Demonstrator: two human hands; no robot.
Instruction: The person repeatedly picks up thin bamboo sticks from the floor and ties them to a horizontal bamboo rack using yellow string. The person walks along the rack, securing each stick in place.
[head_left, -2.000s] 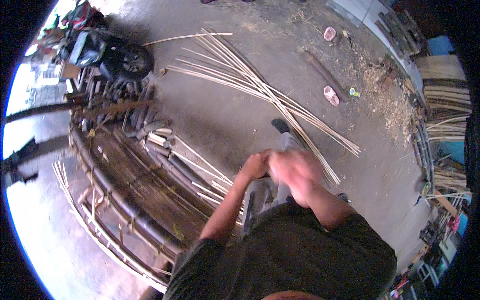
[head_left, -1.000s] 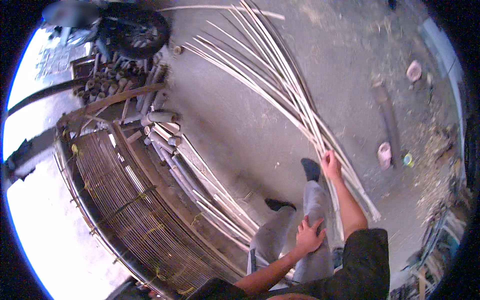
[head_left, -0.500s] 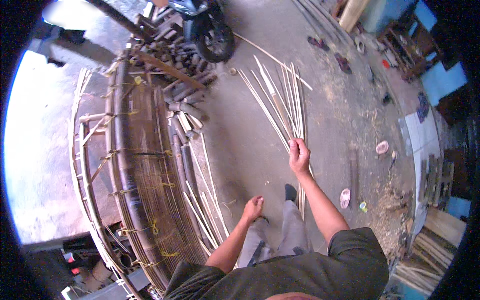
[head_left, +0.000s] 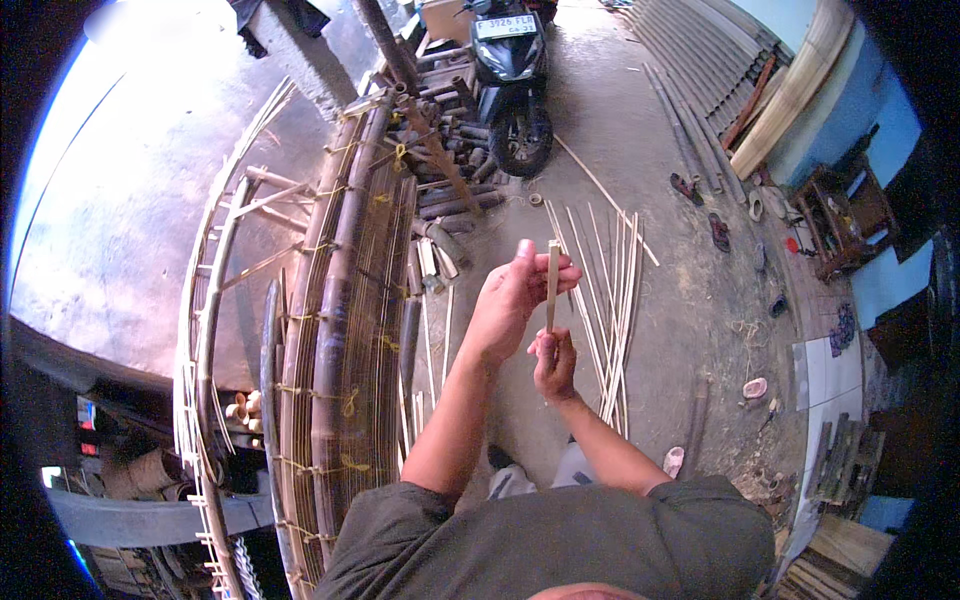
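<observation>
Right hand [head_left: 555, 365] sits lowest and closest to the body, pinching the bottom end of a thin bamboo strip [head_left: 552, 287]. Left hand [head_left: 520, 295] is just above it, fingers curled around the upper part. So the strip runs between both hands, standing pretty much upright, top end poking past the left fingers. Past that, loose bamboo strips [head_left: 610, 310] lie on the concrete floor [head_left: 690, 300], with a parked scooter [head_left: 512, 80] further back.
</observation>
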